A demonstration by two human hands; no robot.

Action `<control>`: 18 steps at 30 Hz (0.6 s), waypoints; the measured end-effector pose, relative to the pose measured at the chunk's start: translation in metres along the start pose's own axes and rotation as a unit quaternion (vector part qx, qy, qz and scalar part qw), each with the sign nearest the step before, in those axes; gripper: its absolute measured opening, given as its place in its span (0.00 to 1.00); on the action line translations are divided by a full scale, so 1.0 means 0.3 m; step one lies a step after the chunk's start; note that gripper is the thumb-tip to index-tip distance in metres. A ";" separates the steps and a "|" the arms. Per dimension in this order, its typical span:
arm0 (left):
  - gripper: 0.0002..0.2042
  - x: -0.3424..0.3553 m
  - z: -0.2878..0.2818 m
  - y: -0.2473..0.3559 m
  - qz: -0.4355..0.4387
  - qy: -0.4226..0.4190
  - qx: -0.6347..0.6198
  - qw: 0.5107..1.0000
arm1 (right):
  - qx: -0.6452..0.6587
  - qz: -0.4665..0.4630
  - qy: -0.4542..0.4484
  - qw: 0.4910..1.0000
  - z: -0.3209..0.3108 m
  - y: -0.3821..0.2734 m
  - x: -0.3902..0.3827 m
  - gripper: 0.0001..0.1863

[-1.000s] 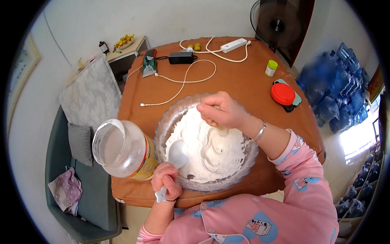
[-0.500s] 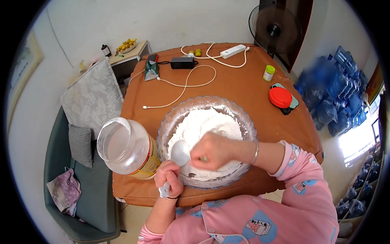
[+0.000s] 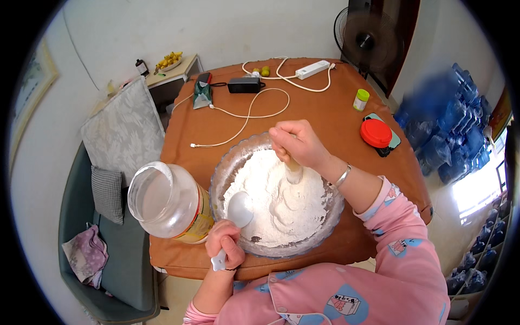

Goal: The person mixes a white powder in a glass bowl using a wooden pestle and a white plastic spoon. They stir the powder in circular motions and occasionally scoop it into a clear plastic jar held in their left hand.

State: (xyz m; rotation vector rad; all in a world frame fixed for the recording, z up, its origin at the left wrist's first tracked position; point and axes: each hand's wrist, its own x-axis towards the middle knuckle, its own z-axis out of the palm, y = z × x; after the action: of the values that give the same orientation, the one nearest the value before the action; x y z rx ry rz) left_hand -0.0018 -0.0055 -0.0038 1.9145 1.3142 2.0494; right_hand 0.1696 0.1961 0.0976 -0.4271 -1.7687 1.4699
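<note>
A wide glass bowl (image 3: 218, 181) with a wavy rim holds a mound of white flour (image 3: 276, 203). My left hand (image 3: 225, 240) is closed around the handle of a white plastic spoon (image 3: 240, 210), whose scoop end is over the flour at the bowl's near left. Above the far right part of the bowl, my right hand (image 3: 300, 143) grips a thick pale stick (image 3: 294, 172) upright. Its lower end is down in the flour; its upper part is hidden in my fist. Left of the bowl stands a large clear plastic jar (image 3: 170, 203), lidless and tilted in view, with a yellow label.
The brown-covered table (image 3: 319, 116) carries a red round lid (image 3: 375, 133) on a phone-like item, a green-capped small jar (image 3: 361, 99), a black box (image 3: 244, 85), white cables (image 3: 279, 111) and a power strip (image 3: 312, 69). A green sofa (image 3: 127, 260) stands left, blue water bottles (image 3: 455, 119) right.
My right hand has moved from the near middle of the bowl up and away to its far side, with the stick. A swirled furrow now shows in the flour. The left hand stays put.
</note>
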 end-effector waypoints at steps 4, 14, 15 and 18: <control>0.16 0.011 0.004 -0.004 0.012 -0.013 -0.012 1.000 | 0.028 0.033 0.036 0.998 -0.029 0.036 0.066 0.21; 0.16 0.005 0.006 -0.005 -0.003 -0.014 -0.010 1.000 | -0.241 -0.237 -0.216 0.916 0.185 0.068 -0.174 0.14; 0.16 0.005 0.007 -0.005 -0.003 -0.015 -0.012 1.000 | -0.241 -0.240 -0.225 0.913 0.187 0.058 -0.180 0.14; 0.16 0.002 -0.004 -0.012 0.008 -0.019 -0.005 1.000 | -0.219 -0.225 -0.204 0.927 0.172 0.025 -0.177 0.15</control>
State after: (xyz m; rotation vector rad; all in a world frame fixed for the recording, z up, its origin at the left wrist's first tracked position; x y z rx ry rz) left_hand -0.0048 -0.0035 -0.0053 1.9550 1.2826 2.0133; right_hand 0.1638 0.1270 0.0709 0.0868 -2.3454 0.8717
